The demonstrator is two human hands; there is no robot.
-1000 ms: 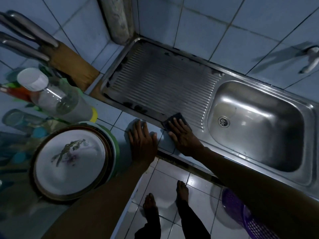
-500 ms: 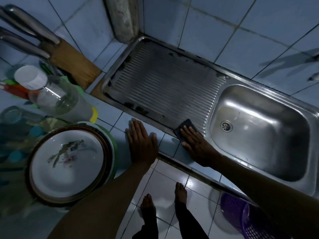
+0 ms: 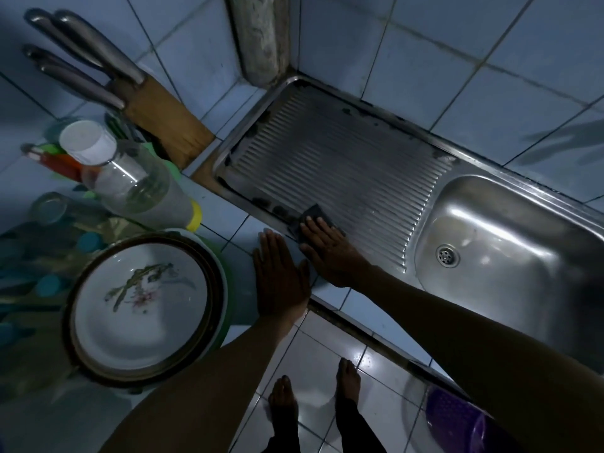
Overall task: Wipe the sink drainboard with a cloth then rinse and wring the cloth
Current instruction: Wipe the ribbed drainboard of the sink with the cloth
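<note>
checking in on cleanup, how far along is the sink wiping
Early on. The right hand presses the cloth on the drainboard's near edge; dark grime rings its rim. The left hand rests flat on the counter. Rinsing and wringing are not yet done.

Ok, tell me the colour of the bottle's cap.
White, on the clear bottle's cap, best seen in the head view.
</note>
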